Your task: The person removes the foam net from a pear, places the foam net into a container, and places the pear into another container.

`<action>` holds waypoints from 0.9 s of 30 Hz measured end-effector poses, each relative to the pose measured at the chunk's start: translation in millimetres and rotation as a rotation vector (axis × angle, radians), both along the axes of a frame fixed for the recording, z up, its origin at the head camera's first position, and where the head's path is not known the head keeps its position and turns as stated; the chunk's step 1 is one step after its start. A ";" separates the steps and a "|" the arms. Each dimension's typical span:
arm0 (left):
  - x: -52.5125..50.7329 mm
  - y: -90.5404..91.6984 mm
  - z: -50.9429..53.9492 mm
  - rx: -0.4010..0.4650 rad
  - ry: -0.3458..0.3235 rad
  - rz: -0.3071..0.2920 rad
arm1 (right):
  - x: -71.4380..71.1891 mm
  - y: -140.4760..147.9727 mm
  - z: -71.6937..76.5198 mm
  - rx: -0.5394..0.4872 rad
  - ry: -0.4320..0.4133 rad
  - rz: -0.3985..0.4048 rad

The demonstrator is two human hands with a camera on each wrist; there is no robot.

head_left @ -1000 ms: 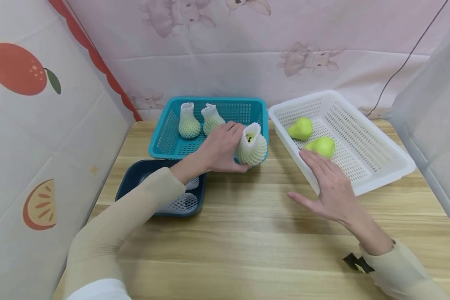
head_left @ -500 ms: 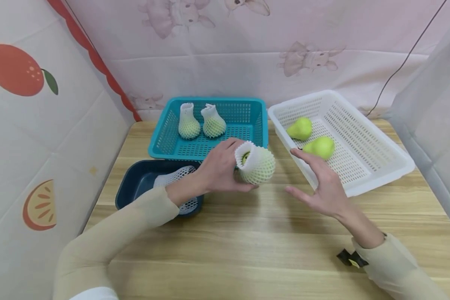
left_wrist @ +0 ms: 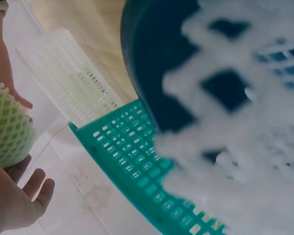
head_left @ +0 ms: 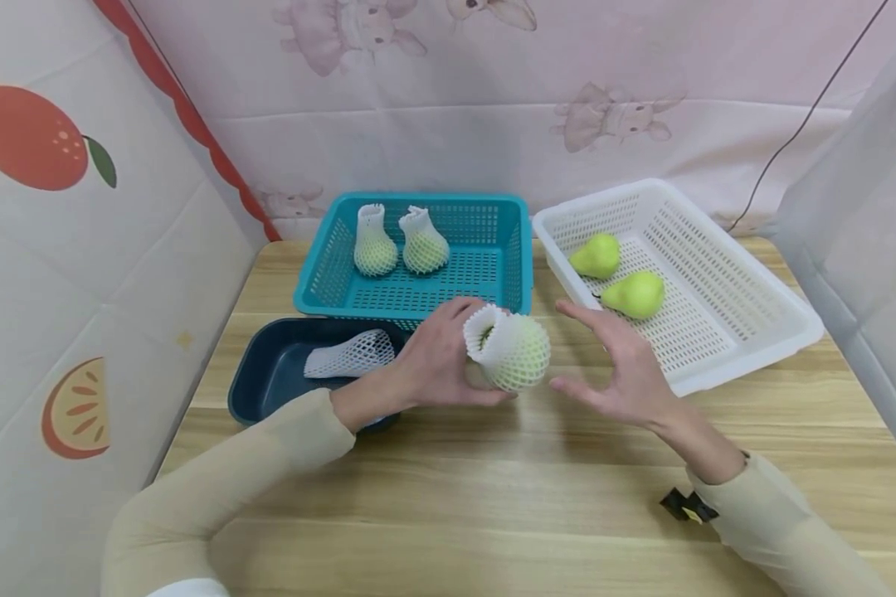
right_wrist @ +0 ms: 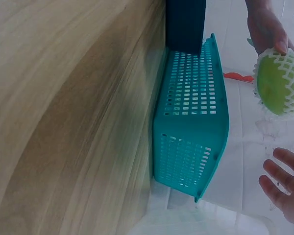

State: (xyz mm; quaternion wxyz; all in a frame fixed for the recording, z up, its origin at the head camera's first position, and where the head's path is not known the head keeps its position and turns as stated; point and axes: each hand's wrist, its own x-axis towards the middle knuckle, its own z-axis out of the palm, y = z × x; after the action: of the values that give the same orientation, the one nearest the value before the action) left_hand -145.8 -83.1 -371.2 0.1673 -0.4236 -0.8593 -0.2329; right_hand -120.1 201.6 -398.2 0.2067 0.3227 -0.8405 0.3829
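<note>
My left hand (head_left: 440, 356) holds a green pear in a white foam net sleeve (head_left: 524, 355) above the table. The sleeve's open end tips toward the left, and the pear's rounded end shows bare through the net's other opening in the right wrist view (right_wrist: 272, 87). A short gap away, my right hand (head_left: 630, 369) has its thumb and fingers spread toward the pear and touches nothing. Two net-covered pears (head_left: 426, 251) stand in the teal basket (head_left: 518, 203). Two bare pears (head_left: 633, 295) lie in the white basket (head_left: 757, 278).
A dark blue tub (head_left: 269, 394) sits at the left with empty foam nets (head_left: 351, 355) inside, partly hidden by my left forearm. The baskets stand along the back of the wooden table (head_left: 508, 514), before a printed cloth.
My left hand has brought the netted pear from the teal basket's right front edge toward the table's front, tilting it. The right hand has moved left, off the white basket's rim, toward the pear.
</note>
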 end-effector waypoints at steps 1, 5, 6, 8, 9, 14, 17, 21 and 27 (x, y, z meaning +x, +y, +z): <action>0.9 0.4 -1.1 0.003 -0.002 -0.005 | 0.1 -0.7 -0.3 0.004 -0.002 0.005; 5.1 1.4 -5.1 0.009 -0.022 -0.025 | 0.5 -3.4 -1.8 0.022 -0.007 0.029; 6.2 1.7 -5.8 0.009 -0.030 -0.030 | 0.5 -3.9 -2.2 0.027 -0.010 0.034; 8.2 2.3 -6.5 0.008 -0.039 -0.036 | 0.6 -4.7 -3.0 0.037 -0.012 0.040; 8.8 2.8 -7.1 0.007 -0.042 -0.038 | 0.5 -5.0 -3.6 0.040 -0.014 0.043; 10.1 4.7 -11.1 0.018 -0.039 -0.047 | 1.6 -7.1 -5.9 0.040 -0.019 0.067; 10.3 5.3 -13.0 0.035 -0.037 -0.052 | 2.5 -8.6 -7.7 0.035 -0.029 0.083; 11.5 5.6 -12.4 0.044 -0.038 -0.053 | 3.7 -11.0 -9.4 0.020 -0.037 0.099; 11.9 5.7 -13.2 0.032 -0.053 -0.048 | 5.2 -15.0 -11.5 0.009 -0.029 0.111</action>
State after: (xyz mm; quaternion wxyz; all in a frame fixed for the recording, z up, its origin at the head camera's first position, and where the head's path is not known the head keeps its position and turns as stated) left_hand -133.9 -77.4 -384.4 0.1457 -0.4351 -0.8491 -0.2616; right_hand -115.0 186.6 -409.7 0.1715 0.3640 -0.8261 0.3945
